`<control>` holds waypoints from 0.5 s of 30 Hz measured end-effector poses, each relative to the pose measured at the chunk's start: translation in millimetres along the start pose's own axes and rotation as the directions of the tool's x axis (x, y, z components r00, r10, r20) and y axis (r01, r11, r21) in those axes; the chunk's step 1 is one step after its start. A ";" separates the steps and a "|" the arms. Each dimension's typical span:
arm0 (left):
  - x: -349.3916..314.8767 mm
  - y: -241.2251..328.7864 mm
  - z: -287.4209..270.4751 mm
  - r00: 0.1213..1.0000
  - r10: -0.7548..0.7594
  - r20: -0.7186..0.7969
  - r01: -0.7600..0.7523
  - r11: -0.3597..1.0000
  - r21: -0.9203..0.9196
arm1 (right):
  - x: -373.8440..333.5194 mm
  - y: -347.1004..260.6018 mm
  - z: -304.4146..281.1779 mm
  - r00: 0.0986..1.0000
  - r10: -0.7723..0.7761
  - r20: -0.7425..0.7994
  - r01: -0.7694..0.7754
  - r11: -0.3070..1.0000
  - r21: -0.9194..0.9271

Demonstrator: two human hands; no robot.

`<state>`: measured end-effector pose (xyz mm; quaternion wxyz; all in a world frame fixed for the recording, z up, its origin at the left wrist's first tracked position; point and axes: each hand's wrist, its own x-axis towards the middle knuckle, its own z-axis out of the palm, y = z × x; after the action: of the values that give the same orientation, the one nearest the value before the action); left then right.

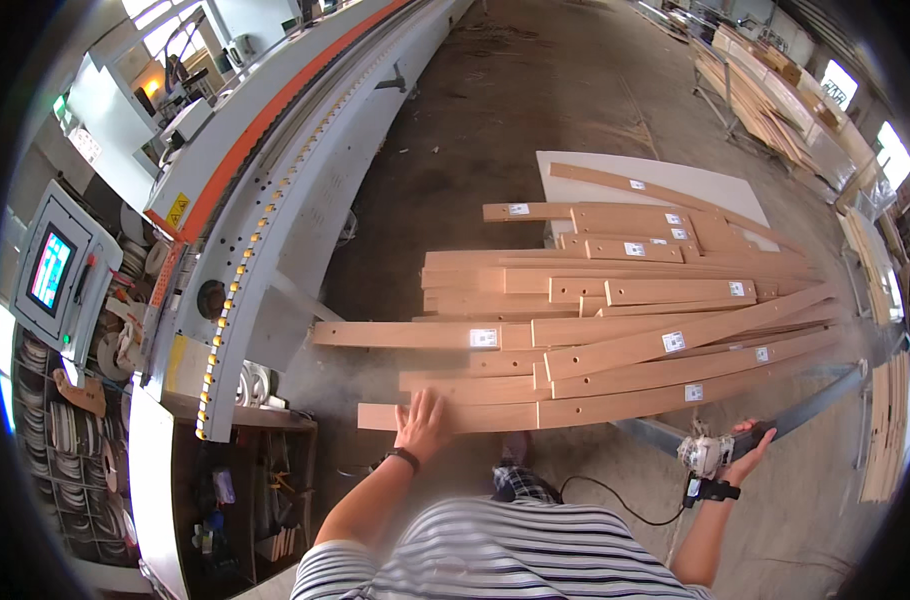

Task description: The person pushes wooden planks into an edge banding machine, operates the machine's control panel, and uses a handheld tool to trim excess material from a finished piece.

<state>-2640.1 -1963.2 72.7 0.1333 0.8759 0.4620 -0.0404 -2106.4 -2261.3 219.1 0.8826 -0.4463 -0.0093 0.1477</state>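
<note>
Wooden strips (655, 293) are spread in a broad, overlapping layer before the person, laid mostly lengthwise from left to right, with a few set askew. White labels (673, 342) are stuck on several, and small round holes are seen in some. Under the farthest strips a white panel (720, 182) is partly exposed, and on the near side the load is backed by blue-grey metal bars (825, 408).

The left hand (422, 425) is laid palm down on the left end of the nearest row, its fingers stretched out over the wood and not closed around it. By the right hand (750, 458) the dark body of what seems to be a power tool (705, 455) is grasped, just off the near edge of the strips; a black cord (625, 505) is looped below.

The left side is filled by a long grey machine (315, 210), marked by an orange stripe (265, 125) and edged with yellow rollers (237, 280). A lit screen (50, 267) is mounted beside it, and an open cabinet (310, 465) is placed at its near end. Bare floor (505, 90) is seen beyond, and long boards (765, 115) are racked along the right, below bright windows (892, 155).
</note>
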 end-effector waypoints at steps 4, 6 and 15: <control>26.0 -25.2 -0.5 1.000 0.015 0.010 -0.016 0.997 0.077 | 3.5 13.8 16.7 0.999 0.034 0.042 -0.034 0.999 0.015; 40.7 -36.4 -9.8 1.000 0.019 0.023 -0.021 0.996 0.082 | -0.6 18.6 30.0 0.994 0.066 0.082 -0.066 0.998 -0.001; 97.1 -89.1 -56.8 0.996 0.068 0.061 -0.072 0.995 0.068 | -24.3 49.3 83.2 0.999 -0.021 -0.031 0.019 0.998 -0.068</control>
<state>-2660.7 -1822.4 90.9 0.1174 0.8940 0.4254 -0.0774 -2154.5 -2175.1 233.0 0.8685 -0.4779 -0.0050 0.1315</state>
